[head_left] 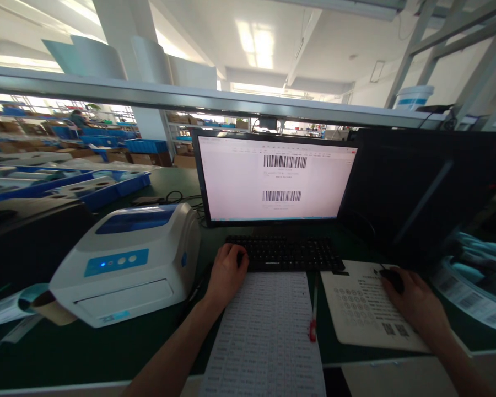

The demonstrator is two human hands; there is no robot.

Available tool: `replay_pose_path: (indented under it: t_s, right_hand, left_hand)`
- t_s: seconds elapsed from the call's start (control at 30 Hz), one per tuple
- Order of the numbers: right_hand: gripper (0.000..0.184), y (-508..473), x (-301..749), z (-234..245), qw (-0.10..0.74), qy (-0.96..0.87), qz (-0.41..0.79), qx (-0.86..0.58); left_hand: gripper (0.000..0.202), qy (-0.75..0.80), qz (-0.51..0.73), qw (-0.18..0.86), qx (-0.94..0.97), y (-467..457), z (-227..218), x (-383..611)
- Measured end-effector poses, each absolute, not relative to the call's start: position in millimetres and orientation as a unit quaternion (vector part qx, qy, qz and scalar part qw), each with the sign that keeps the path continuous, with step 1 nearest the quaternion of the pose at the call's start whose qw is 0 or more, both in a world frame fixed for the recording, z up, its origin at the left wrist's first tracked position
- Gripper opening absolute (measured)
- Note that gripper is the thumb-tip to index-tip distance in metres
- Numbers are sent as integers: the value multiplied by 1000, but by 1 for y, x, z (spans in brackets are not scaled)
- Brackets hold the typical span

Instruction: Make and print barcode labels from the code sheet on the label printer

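Note:
My left hand (227, 274) rests on the left end of a black keyboard (287, 252), its fingers curled down onto the keys. Over on the right, my right hand (413, 300) is wrapped over a black mouse (392, 278) that sits on a white printed mouse pad (367, 311). A monitor (273, 179) behind the keyboard shows a white page with two barcodes. In front of the keyboard lies a long printed sheet (268, 336) of small rows. A red-tipped pen (313, 309) lies between the sheet and the pad.
A white and blue label printer (126, 264) stands to the left on the green table (107, 347). A dark panel (425, 193) rises at the right, with label rolls (475, 281) beside it. Blue trays (66, 184) sit far left. A paper roll (16, 303) lies by the printer.

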State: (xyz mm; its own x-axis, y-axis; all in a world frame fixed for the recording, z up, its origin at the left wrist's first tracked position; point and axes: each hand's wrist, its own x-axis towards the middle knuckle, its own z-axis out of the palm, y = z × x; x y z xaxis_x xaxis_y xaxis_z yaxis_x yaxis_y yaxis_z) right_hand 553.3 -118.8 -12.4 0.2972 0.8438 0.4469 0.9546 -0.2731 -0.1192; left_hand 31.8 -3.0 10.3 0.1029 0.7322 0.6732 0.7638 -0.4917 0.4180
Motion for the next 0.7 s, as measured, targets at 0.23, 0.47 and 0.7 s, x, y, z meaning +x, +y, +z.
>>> replay_pose_path:
  t_s: [0.23,0.47,0.7]
  right_hand:
    - [60,-121,550,-9,176,-569,-142,-790]
    - [60,-120,550,-8,173,-564,-137,-796]
    - [59,-120,550,-9,176,-567,-143,-792]
  left_hand:
    - [10,-503,-439,12,-744,-3,10,32]
    - [11,-507,-432,11,-746,-4,11,31]
    - [10,-508,-429,7,-747,-3,11,32]
